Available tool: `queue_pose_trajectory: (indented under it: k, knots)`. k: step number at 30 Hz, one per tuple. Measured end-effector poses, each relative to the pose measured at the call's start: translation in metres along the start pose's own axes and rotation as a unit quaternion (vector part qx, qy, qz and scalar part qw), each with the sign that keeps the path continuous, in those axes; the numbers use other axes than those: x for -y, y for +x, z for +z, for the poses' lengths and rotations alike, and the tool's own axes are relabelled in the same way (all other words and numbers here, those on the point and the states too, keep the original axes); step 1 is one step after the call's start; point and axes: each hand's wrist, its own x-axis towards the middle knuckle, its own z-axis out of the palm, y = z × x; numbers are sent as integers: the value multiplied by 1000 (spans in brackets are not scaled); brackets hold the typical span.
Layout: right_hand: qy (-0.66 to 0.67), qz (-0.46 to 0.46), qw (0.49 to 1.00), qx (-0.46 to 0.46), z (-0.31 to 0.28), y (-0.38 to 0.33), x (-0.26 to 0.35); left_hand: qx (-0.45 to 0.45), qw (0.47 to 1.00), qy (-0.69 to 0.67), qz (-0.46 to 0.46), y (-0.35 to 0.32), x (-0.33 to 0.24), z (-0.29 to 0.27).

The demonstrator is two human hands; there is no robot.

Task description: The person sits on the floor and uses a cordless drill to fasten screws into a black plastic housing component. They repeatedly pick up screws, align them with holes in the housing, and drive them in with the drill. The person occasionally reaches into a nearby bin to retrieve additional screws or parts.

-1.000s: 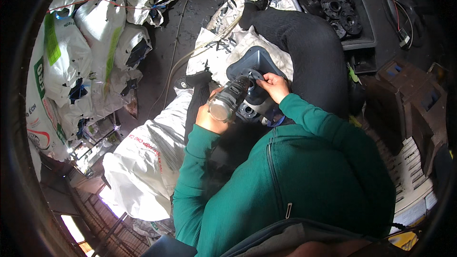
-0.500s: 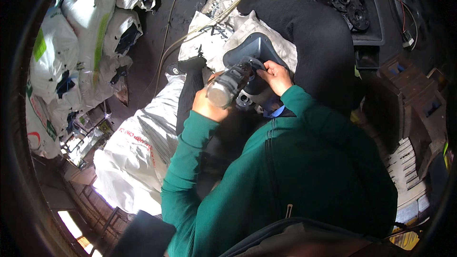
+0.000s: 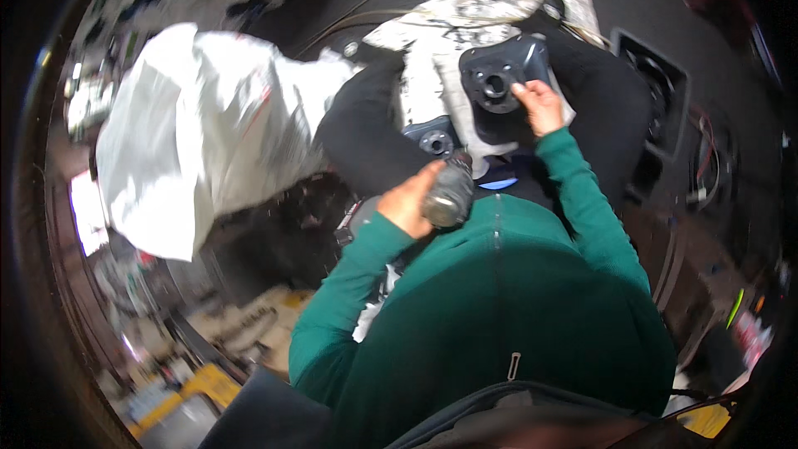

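My left hand (image 3: pixel 411 202) is wrapped around a dark cylindrical power tool (image 3: pixel 450 194), probably a power screwdriver, held close to my body. Above my lap, my right hand (image 3: pixel 542 107) pinches the edge of a glossy black moulded part (image 3: pixel 532 56) with a round, holed flange. The tool and this part are apart. Lower left of it, between my legs, lies a second black part (image 3: pixel 435 140) with a similar round flange. A blue curved piece (image 3: pixel 499 184) shows just in front of my jacket. Motion blurs the picture, so the tool's tip cannot be made out.
To the left stands a large white sack (image 3: pixel 199 141). A stained white sheet (image 3: pixel 424 33) lies on the floor between my legs. At the right is a black bin (image 3: pixel 685 87) with dark parts in it, near loose cables (image 3: pixel 706 162).
My left hand has drawn the tool back from the black part towards my body. The right hand has lifted the part away to the right. The view has turned, and the second part now shows.
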Motion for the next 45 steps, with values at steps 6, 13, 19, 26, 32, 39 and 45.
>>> queue_pose_trajectory:
  k: [6, 13, 19, 26, 32, 39, 45]
  knots:
    - [-133, -272, 882, 361, 130, -77, 96, -193, 981, -19, -30, -63, 54, 89]
    - [-397, -431, 487, 647, 300, -140, -17, -52, 995, 40, -80, -81, 51, 73]
    - [-444, -255, 517, 686, 316, -139, -76, -187, 918, -213, 278, -161, 64, -46]
    - [-235, -88, 857, 450, 216, -66, 24, -512, 791, 227, -244, -160, 179, -323]
    - [41, -34, 998, 33, 22, -41, 84, -288, 833, 301, -364, -28, 347, -309]
    - [-45, -153, 897, -412, -260, -52, 79, -421, 805, 326, -263, -20, 320, -345]
    - [-445, 5, 810, -381, -320, -28, 23, -572, 776, 264, 25, -72, 165, -316]
